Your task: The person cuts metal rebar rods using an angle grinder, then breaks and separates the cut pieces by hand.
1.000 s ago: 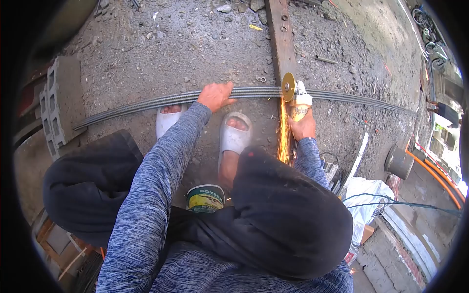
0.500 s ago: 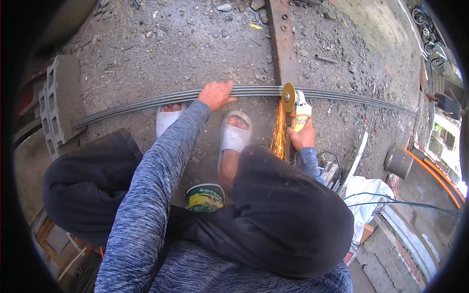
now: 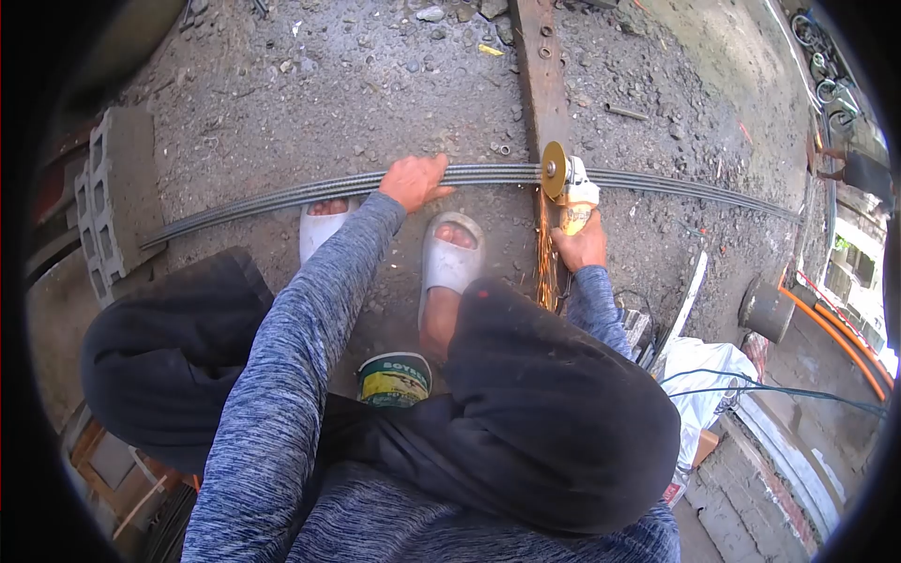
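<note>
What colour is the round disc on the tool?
The disc is a dull gold-yellow, with a greyish hub in the middle. It shows in the head view.

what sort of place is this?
Probably an outdoor work yard or small building site: rough, stony ground, a hollow concrete block on the left of the view, and a sparking grinder in the right hand, its disc at a bundle of metal rods.

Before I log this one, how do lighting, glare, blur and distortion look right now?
Head view: long grey ribbed steel rods appear bowed, perhaps partly from lens distortion; black vignetting fills the corners; glare whitens the far right edge; thin orange sparks streak below the round gold-coloured disc.
</note>
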The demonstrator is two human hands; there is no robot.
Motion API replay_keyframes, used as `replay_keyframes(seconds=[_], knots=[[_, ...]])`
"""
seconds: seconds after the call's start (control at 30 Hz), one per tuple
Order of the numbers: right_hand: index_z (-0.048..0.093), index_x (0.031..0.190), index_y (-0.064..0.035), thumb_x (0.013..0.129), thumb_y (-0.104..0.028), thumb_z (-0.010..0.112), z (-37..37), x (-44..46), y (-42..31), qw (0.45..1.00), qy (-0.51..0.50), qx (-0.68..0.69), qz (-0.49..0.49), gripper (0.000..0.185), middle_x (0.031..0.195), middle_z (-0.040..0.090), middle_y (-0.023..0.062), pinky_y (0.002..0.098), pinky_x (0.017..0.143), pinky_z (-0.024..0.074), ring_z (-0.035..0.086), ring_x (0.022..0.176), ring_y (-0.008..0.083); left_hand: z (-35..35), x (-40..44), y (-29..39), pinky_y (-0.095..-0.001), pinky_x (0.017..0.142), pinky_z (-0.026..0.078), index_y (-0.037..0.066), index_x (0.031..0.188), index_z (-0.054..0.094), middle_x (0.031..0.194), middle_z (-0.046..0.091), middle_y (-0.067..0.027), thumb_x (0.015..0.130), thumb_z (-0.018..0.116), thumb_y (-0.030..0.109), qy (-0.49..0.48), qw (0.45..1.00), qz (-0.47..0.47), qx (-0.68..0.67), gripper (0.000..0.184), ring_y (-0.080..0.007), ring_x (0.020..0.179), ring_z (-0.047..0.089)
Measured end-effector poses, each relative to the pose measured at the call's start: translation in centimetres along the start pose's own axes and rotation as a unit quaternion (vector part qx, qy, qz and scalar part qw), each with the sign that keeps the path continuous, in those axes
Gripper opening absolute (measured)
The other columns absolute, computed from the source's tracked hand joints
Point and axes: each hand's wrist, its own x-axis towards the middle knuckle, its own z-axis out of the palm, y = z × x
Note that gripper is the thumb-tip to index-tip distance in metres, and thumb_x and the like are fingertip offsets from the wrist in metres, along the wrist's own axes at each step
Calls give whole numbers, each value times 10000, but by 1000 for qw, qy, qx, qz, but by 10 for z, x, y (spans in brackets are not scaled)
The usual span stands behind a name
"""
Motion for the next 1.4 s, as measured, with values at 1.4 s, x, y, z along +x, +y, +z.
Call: replay_keyframes(seconds=[1.4], knots=[[481,1268,34,712,-254,778,5,-10,8,1000,-4,27,-13,693,1070,692,300,479,894,532,684,1014,438,-1,2,-2,-531,703,539,71,997,522,849,704,-211,887,699,485,-15,1000,-6,-12,463,-424,828,694]])
